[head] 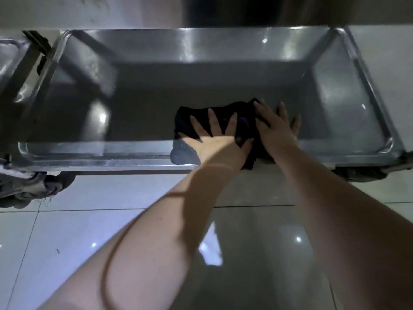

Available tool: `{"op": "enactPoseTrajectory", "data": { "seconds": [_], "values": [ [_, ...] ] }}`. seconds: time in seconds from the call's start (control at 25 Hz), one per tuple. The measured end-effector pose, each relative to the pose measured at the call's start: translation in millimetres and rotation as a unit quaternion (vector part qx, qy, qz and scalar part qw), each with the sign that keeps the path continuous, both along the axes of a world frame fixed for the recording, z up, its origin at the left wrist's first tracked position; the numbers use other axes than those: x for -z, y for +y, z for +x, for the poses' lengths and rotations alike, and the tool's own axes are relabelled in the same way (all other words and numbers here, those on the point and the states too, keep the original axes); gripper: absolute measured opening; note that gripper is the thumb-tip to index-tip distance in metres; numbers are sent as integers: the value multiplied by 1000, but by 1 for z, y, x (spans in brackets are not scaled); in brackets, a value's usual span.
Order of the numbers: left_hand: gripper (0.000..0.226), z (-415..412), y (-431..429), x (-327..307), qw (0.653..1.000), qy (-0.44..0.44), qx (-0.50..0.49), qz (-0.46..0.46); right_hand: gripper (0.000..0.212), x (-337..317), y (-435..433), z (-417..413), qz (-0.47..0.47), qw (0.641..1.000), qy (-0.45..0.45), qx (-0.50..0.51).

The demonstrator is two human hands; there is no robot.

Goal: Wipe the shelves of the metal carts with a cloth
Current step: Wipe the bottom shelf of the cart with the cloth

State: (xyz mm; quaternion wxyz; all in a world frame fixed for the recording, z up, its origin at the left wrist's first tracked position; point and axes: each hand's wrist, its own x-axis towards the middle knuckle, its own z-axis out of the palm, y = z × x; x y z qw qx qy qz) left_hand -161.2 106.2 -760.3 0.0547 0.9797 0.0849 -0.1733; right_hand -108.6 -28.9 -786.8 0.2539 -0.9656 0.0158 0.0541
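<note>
A second cart is seen in part at far left, just beside the main one. A left wheel is seen under the near left corner, on the tiled floor.

The shelf is viewed from above: a shallow metal tray with a raised rim, its middle in shadow.

The cloth, dark with a small purple patch, is laid on the shelf right of centre, near the front rim. Its near edge is draped over that rim.

The left hand is laid flat on the cloth, fingers straight and spread wide. Nothing is gripped.

The right hand is placed just beside it, fingers straight and slightly spread. Its inner fingers are set on the cloth's right edge. The outer ones appear to be on bare metal. Nothing is gripped there either.

A right wheel is partly seen under the near right corner.
</note>
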Motion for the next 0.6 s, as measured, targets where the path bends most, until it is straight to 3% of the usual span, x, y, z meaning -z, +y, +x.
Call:
{"op": "enactPoseTrajectory", "data": {
  "seconds": [0.08,0.2,0.28,0.4,0.52,0.6],
  "values": [
    [67,-3,17,-13,997,-9,40,-66,43,-7,1,-2,68,997,-12,46],
    [38,1,71,-33,966,-167,-1,-195,44,-19,2,-8,51,998,-17,30],
    [37,10,99,-38,971,-210,31,-114,47,-28,9,-11,-15,996,-56,-64],
    [53,31,101,-36,979,-128,157,-22,61,-41,40,0,-89,978,-23,-189],
    [63,42,93,-27,984,-51,168,-24,61,-46,60,9,-123,977,42,-168],
    [59,34,98,-22,981,-77,177,-33,52,-49,61,4,-129,979,27,-154]
  ]
}}
